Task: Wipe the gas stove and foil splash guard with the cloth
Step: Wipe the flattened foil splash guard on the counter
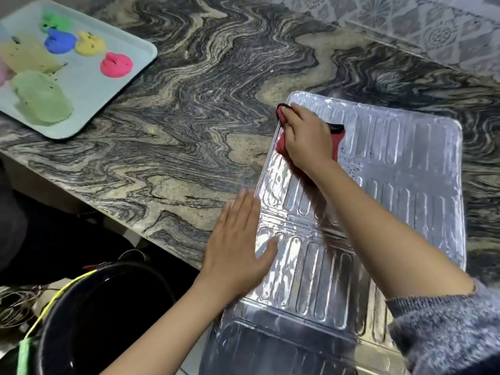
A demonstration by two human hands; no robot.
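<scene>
The foil splash guard (400, 185) lies flat on the marbled countertop, its near end hanging over the counter's front edge. My right hand (305, 136) presses a red cloth with a black border (336, 136) onto the guard's far left corner; most of the cloth is hidden under the hand. My left hand (240, 239) rests flat with fingers spread on the guard's left edge, partly on the counter. Small dark specks dot the foil just right of the cloth. No gas stove is in view.
A pale green tray (108, 85) with several coloured sponges stands at the far left of the countertop (203, 117). Below the counter's front edge sits a black bucket (102, 315) with a yellow cord. Patterned wall tiles (405, 23) run along the back.
</scene>
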